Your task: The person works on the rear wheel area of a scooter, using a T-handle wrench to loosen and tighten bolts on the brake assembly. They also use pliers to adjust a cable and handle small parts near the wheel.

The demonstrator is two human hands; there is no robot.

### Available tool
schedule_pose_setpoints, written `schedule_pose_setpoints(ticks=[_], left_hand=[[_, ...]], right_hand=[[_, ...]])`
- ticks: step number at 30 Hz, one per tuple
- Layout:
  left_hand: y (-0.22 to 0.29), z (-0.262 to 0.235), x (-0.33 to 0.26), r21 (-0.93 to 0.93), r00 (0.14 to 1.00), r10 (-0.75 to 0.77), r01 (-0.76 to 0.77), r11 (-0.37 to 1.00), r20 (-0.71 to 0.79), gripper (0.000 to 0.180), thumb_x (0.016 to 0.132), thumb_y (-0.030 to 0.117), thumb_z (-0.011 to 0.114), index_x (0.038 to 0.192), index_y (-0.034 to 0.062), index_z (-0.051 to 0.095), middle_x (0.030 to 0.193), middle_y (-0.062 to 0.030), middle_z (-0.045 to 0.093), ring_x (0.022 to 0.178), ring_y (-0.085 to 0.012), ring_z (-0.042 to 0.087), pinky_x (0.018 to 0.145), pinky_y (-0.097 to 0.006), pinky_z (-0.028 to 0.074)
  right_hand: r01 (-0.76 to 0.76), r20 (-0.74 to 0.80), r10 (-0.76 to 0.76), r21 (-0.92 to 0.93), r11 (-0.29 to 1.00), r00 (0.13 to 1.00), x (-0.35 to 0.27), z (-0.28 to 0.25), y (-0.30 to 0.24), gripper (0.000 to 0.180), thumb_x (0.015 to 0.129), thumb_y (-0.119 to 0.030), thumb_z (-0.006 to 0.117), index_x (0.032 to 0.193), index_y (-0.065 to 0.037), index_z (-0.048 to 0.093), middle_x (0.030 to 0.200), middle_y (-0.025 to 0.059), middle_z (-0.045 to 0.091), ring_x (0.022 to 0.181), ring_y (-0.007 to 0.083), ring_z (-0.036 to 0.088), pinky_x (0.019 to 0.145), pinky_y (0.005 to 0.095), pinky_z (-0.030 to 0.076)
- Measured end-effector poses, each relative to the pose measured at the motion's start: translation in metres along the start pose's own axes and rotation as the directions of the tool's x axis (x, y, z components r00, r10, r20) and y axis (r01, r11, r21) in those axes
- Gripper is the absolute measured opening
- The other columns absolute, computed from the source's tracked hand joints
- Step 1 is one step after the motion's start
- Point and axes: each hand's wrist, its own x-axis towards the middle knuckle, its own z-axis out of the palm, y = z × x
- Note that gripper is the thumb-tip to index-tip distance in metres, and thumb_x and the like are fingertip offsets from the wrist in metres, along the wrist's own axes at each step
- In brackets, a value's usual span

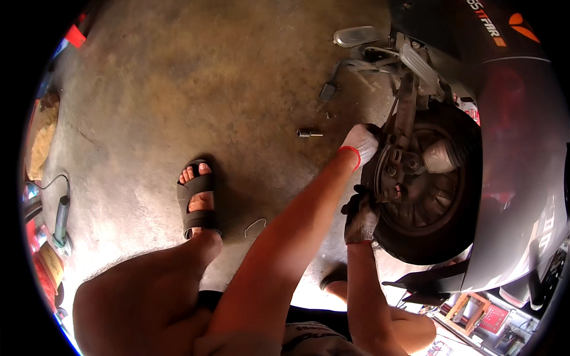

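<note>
My left hand (361,141), in a white glove with a red cuff, is closed at the edge of the motorbike's wheel (424,231), beside the metal arm (405,110) that runs to the hub. Its fingertips turn away, so what they grip is hidden. Lower down, my right hand (360,222) wears a soiled glove with dark fingers. Those fingers curl at the tyre's left side, next to the dark brake caliper and bracket (390,178); anything inside them cannot be made out. A whitish rounded piece (439,157) shows near the hub.
On the concrete floor lie a socket tool (309,134), a bent wire (254,226) and a dark small block (327,90). Footrests (355,37) jut out above the wheel. Grey bodywork (519,148) borders the right side. A green-handled tool (61,219) stands at far left.
</note>
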Motion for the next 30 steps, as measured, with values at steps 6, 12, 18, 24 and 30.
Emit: schedule_pose_setpoints(ticks=[6,12,18,24,30], left_hand=[[0.011,0.004,0.010,-0.419,0.994,-0.105,0.106,0.902,0.026,0.026,0.090,0.009,0.054,0.109,0.0030,0.070,0.095,-0.0193,0.071,0.082,-0.0253,0.065,0.079,-0.034,0.050],[0.045,-0.005,0.002,-0.658,0.957,-0.287,0.243,0.713,0.042,0.021,0.086,0.005,0.052,0.095,-0.0034,0.069,0.090,-0.0236,0.069,0.088,-0.0354,0.068,0.075,-0.038,0.050],[0.018,0.009,0.007,-0.544,0.983,-0.145,0.061,0.837,-0.113,0.024,0.083,0.009,0.058,0.100,-0.0047,0.068,0.095,-0.0245,0.069,0.091,-0.0357,0.067,0.079,-0.037,0.050],[0.035,-0.006,0.007,-0.648,0.955,-0.294,0.250,0.720,0.042,0.026,0.089,0.012,0.055,0.107,0.0010,0.070,0.090,-0.0167,0.072,0.079,-0.0205,0.066,0.075,-0.032,0.050],[0.017,0.000,0.014,-0.625,0.939,-0.337,0.304,0.719,0.070,0.028,0.085,0.013,0.058,0.106,-0.0023,0.069,0.096,-0.0214,0.070,0.088,-0.0293,0.067,0.079,-0.035,0.050]], right_hand=[[-0.261,0.255,0.147,0.498,0.827,0.956,0.010,-0.003,0.003,0.014,0.094,-0.021,0.059,0.098,-0.009,0.055,0.060,-0.0040,0.035,0.052,0.0100,0.035,0.052,0.0281,0.034],[-0.337,0.406,0.081,0.614,0.713,0.910,0.010,-0.006,-0.005,0.023,0.087,-0.026,0.070,0.098,-0.014,0.055,0.064,-0.0044,0.038,0.059,0.0107,0.037,0.060,0.0269,0.035],[-0.404,0.427,0.140,0.627,0.666,0.894,0.008,0.002,-0.003,0.021,0.085,-0.021,0.071,0.098,-0.015,0.056,0.066,-0.0053,0.043,0.064,0.0101,0.041,0.067,0.0261,0.039],[-0.410,0.366,0.208,0.652,0.638,0.907,0.013,0.005,-0.008,0.021,0.080,-0.016,0.071,0.096,-0.016,0.057,0.065,-0.0054,0.043,0.064,0.0103,0.041,0.066,0.0267,0.039],[-0.384,0.391,0.146,0.649,0.657,0.909,0.011,0.009,-0.011,0.020,0.079,-0.013,0.069,0.094,-0.015,0.056,0.063,-0.0044,0.039,0.061,0.0106,0.038,0.062,0.0260,0.035]])
